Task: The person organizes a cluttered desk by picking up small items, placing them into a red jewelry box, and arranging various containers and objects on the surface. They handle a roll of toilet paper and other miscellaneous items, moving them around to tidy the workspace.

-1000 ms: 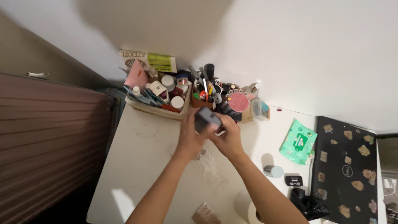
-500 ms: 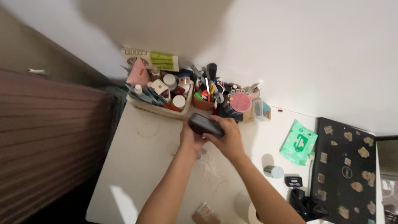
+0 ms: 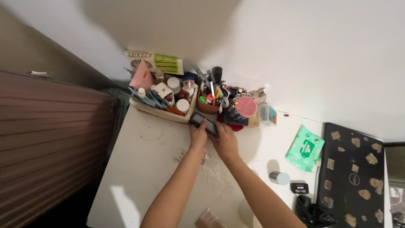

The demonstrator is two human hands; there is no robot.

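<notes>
Left hand (image 3: 198, 136) and right hand (image 3: 225, 141) clamped together on a dark slim case (image 3: 203, 123), flat and rounded at the corners, probably smooth plastic or leather, though blurred. Case held low over the white counter (image 3: 143, 169), tilted, just in front of a pale woven basket (image 3: 162, 110) crammed with small bottles and jars. Both forearms stretched straight forward, wrists close, fingers curled over the near edge of the case. Just behind, a brown pen cup (image 3: 209, 105) bristling with pens. Farther right, a green wipes packet (image 3: 305, 147), soft and crinkled, and a black laptop (image 3: 352, 177) dotted with stickers.
</notes>
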